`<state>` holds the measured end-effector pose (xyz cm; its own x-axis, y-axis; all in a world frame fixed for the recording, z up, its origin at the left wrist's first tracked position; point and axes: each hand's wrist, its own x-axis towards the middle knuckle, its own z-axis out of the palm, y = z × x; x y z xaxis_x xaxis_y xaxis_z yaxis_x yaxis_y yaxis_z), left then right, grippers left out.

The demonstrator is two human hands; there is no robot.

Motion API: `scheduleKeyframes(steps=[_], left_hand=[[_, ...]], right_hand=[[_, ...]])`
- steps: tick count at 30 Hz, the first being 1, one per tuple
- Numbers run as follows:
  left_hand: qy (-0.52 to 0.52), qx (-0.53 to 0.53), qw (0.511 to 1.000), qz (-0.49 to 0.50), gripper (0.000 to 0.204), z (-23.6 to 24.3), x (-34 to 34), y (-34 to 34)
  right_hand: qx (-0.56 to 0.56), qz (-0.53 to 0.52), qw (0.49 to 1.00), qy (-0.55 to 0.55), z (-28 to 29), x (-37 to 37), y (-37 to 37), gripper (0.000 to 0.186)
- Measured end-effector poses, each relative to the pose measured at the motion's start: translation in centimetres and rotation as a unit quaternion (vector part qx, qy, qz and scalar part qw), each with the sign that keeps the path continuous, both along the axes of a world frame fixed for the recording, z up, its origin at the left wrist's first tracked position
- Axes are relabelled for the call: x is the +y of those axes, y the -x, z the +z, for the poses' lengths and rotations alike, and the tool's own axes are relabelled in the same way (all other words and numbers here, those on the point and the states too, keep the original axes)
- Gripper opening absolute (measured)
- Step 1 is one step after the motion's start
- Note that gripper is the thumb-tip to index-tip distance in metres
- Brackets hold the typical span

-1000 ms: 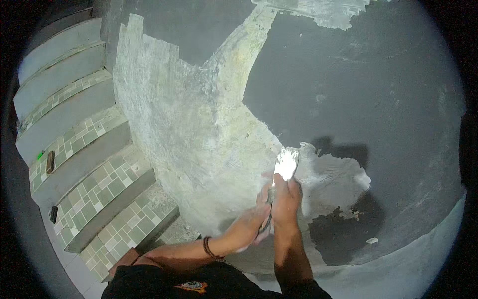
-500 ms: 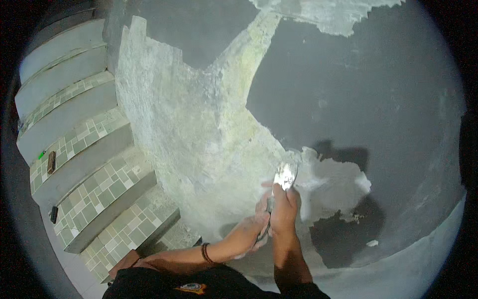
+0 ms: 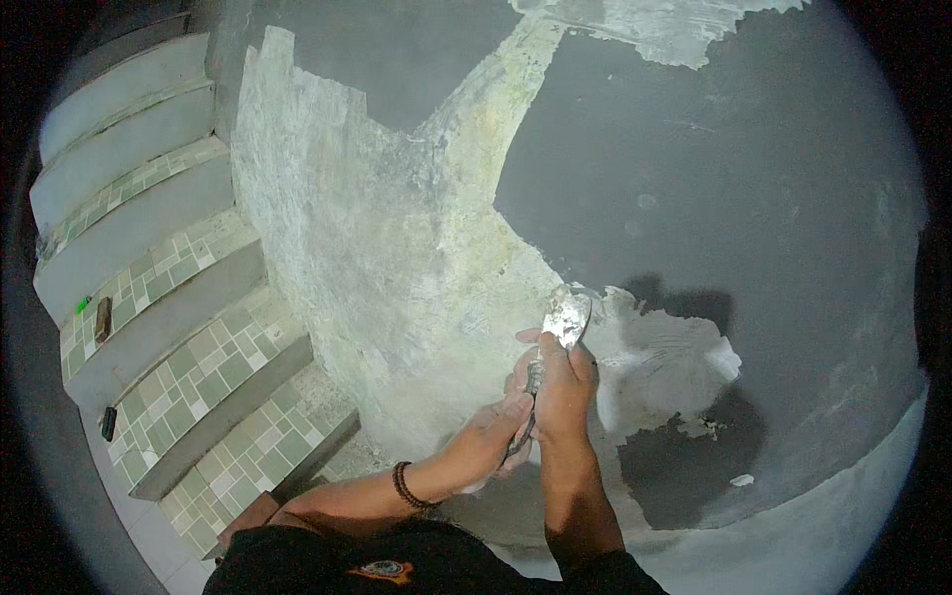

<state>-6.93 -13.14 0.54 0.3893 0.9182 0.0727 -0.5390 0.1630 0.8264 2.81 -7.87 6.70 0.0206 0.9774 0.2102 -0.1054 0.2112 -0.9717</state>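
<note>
Both of my hands are closed on one putty knife [image 3: 567, 317] in front of the wall. Its shiny metal blade points up, near the ragged edge of the dark grey paint; whether it touches the wall I cannot tell. My right hand [image 3: 563, 392] grips it high, with the thumb at the base of the blade. Lower down, my left hand [image 3: 494, 436] is wrapped around the dark handle, which is partly hidden by the fingers. The wall [image 3: 377, 228] around the blade is bare, pale and rough where the paint is gone.
Tiled stairs [image 3: 188, 397] rise along the left. On them lie a brown block [image 3: 103, 320], a small green object [image 3: 83, 304] and a black object [image 3: 108, 424]. Dark grey paint [image 3: 694, 198] covers the wall to the right, and a pale flake [image 3: 742, 480] shows at lower right.
My hands and the putty knife have moved slightly upward together, and the blade is a little higher against the wall. Both hands keep their hold.
</note>
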Motion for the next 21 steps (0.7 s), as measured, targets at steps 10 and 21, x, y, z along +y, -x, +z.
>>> scheduleKeyframes(steps=[10,21], left_hand=[[0.023,0.044,0.998,-0.024,0.050,0.4,0.1,0.3],[0.028,0.033,0.999,-0.021,0.045,0.2,0.4,0.9]], right_hand=[[-0.003,-0.033,0.999,0.028,-0.8,1.0,0.3,0.025],[-0.036,-0.061,0.995,0.073,-0.8,0.7,0.9,0.024]])
